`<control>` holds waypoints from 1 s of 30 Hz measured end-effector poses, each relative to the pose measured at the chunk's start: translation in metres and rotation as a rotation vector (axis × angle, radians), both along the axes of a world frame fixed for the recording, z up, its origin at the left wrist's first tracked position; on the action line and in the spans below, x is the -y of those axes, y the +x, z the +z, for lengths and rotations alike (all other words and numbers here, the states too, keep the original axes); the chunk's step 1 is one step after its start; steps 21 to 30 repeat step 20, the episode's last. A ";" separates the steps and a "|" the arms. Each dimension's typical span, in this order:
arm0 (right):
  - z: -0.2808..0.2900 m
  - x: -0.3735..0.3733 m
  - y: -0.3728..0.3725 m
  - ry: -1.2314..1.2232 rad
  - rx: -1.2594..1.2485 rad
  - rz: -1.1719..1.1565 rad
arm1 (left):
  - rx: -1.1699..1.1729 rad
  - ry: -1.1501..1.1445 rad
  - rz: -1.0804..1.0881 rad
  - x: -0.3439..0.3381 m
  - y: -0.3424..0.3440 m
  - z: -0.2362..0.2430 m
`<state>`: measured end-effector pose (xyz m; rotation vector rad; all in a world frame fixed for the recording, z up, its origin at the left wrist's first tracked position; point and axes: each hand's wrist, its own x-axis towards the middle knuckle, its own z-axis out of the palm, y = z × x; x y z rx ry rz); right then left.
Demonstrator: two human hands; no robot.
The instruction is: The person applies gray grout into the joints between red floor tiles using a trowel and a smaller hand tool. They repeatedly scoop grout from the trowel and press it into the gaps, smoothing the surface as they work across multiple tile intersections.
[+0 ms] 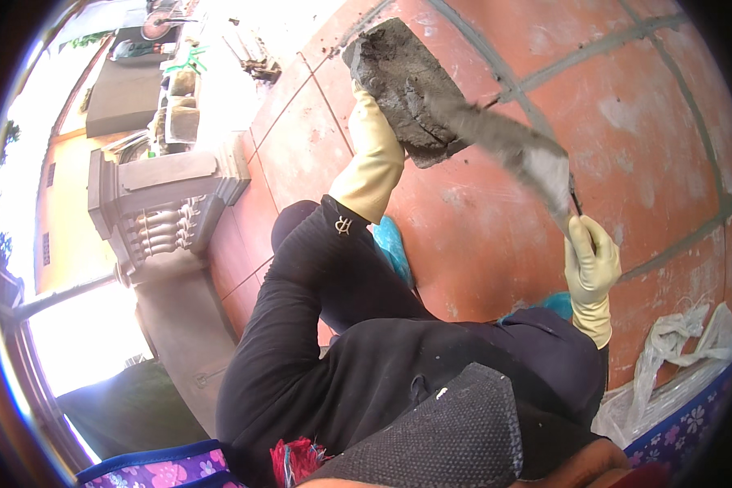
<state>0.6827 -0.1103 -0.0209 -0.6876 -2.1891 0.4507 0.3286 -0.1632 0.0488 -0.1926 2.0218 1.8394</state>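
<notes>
A pale yellow rubber glove covers my left hand (374, 150), which grips the near left edge of a rectangular board (411, 85) coated in wet grey mortar. Its fingers are mostly hidden beneath the board. My right hand (591, 259), gloved alike, is closed round the handle of a trowel (541, 167). The long flat blade is smeared with mortar and blurred by motion. Its far end meets or overlaps the right side of the mortar on the board; I cannot tell how firmly it touches. Both tools are held above red floor tiles (626, 163) with grey joints.
Crumpled clear plastic (671, 346) lies at the right, beside a purple flowered cloth (679, 431). On the left stands a stone balustrade (167, 228). Blue covers show on my feet, one of them (392, 248) under my left arm. Sacks (183, 114) sit far left.
</notes>
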 end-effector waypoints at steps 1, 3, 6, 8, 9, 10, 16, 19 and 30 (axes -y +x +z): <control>0.000 -0.005 0.003 0.145 0.058 -0.012 | 0.025 -0.038 0.032 0.001 -0.001 0.004; -0.005 -0.007 0.008 0.201 0.080 -0.040 | 0.044 0.032 0.022 0.001 -0.004 0.010; -0.012 -0.004 0.021 0.246 0.108 -0.071 | 0.108 0.097 -0.048 0.001 -0.004 0.012; -0.015 -0.004 0.026 0.294 0.139 -0.103 | 0.137 0.070 -0.085 0.002 -0.001 0.011; -0.016 -0.005 0.029 0.318 0.153 -0.116 | 0.136 0.026 -0.095 0.003 0.001 0.010; -0.016 -0.006 0.030 0.343 0.167 -0.127 | 0.133 -0.018 -0.105 0.002 0.002 0.009; -0.018 -0.008 0.020 0.316 0.138 -0.116 | 0.154 0.004 -0.164 0.005 0.016 -0.002; -0.023 -0.008 0.013 0.288 0.123 -0.094 | 0.064 -0.119 -0.212 0.007 0.033 -0.010; -0.023 -0.008 0.012 0.277 0.131 -0.084 | 0.014 -0.081 -0.268 0.010 0.039 -0.011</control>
